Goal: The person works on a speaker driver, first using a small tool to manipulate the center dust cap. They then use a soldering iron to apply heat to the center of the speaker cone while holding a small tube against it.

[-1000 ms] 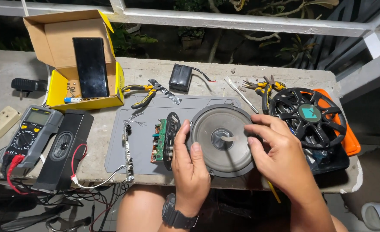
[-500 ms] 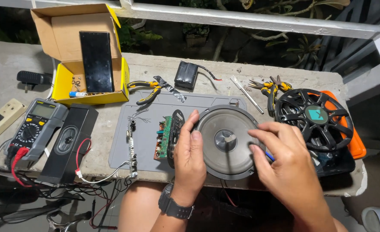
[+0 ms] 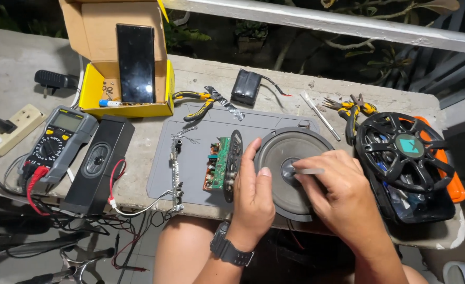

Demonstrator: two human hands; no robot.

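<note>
A round grey speaker [image 3: 290,150] lies face up on a grey work mat [image 3: 195,142] at the table's front edge. My left hand [image 3: 253,197] grips the speaker's left rim, thumb resting on the cone. Over the speaker's right half, my right hand [image 3: 337,197] pinches a thin silver metal tool [image 3: 309,171] whose tip points at the cone's centre cap. A green circuit board [image 3: 218,171] on a black panel stands just left of my left hand.
A black round grille [image 3: 406,152] sits on an orange-edged case at the right. Yellow-handled pliers [image 3: 351,108], a black battery pack [image 3: 245,87], a yellow cardboard box [image 3: 101,92] holding a phone, a multimeter [image 3: 59,139] and a black speaker box [image 3: 98,163] surround the mat.
My right hand has moved from the speaker's right rim to its centre and now holds the thin metal tool. My left hand stays on the left rim.
</note>
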